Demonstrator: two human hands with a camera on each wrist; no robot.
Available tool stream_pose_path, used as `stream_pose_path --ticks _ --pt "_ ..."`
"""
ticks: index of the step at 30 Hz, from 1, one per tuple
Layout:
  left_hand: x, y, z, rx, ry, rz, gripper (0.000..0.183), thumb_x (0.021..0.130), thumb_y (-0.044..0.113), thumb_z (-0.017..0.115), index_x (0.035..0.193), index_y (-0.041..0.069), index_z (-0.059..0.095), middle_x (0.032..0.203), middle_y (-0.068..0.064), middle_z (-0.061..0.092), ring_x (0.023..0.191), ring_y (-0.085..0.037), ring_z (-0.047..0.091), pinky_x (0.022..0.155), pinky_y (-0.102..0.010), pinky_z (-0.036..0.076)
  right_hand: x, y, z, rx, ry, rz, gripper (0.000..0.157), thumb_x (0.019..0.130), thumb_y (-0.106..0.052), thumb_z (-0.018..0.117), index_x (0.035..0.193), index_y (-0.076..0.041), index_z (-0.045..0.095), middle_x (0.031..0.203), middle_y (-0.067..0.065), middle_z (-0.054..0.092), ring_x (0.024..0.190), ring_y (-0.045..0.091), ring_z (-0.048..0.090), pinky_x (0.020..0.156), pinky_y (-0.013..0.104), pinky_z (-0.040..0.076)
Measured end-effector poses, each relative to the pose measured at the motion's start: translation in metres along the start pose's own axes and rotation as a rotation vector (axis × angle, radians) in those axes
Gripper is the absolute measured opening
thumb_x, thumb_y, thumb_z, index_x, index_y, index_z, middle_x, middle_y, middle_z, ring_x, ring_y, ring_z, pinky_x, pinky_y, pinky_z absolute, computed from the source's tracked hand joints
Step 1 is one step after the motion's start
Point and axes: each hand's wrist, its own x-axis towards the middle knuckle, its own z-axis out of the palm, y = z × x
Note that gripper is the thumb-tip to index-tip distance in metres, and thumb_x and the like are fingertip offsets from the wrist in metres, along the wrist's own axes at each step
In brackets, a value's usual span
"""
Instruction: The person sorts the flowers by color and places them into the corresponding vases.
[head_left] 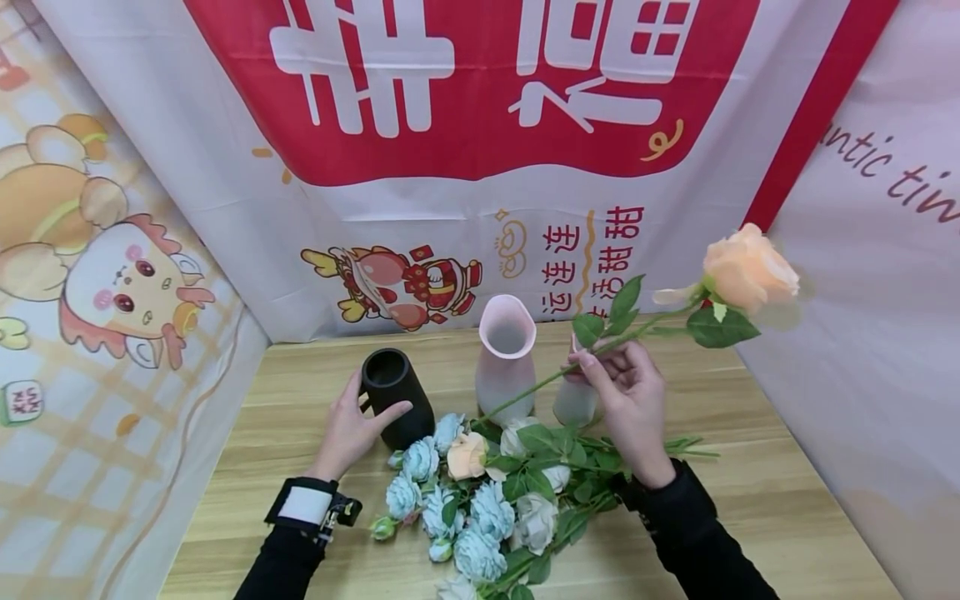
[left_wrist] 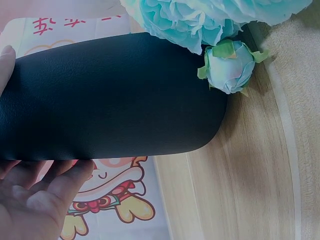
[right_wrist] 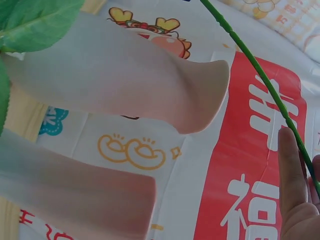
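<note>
One table [head_left: 240,500], flower pile [head_left: 491,510] along its near side. Tall pink vase [head_left: 501,383] stands mid-table; black vase [head_left: 408,408] left of it, left hand [head_left: 354,432] gripping that one by the side; small pink vase [head_left: 576,407] right, behind the right hand [head_left: 632,402]. Right hand pinches a peach rose [head_left: 750,271] by its stem [right_wrist: 257,69]: long axis slants, bloom up-right, lower end down-left, pointing roughly toward the black vase. Can't tell if the tip touches the pile.
</note>
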Motion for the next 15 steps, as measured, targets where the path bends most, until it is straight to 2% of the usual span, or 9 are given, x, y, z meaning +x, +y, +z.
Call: stream_pose_path --ticks 8,15 --pt "0.000 -0.001 0.001 -0.006 -0.001 -0.009 0.086 0.079 0.052 0.079 0.148 0.021 0.038 0.142 -0.006 0.048 0.130 -0.030 0.046 0.097 -0.051 0.046 0.009 -0.005 0.014 0.068 -0.054 0.002 0.019 0.102 0.001 0.049 0.113 0.016 0.049 0.102 0.035 0.061 0.090 0.039 0.066 0.081 0.046 0.055" --pt "-0.001 -0.002 0.001 0.005 -0.001 -0.013 0.087 0.079 0.053 0.078 0.149 0.021 0.038 0.142 -0.006 0.049 0.129 -0.031 0.047 0.097 -0.052 0.046 0.017 -0.001 0.028 0.107 0.002 0.016 0.021 0.101 -0.003 0.052 0.113 0.015 0.050 0.104 0.032 0.063 0.092 0.040 0.066 0.083 0.047 0.054"
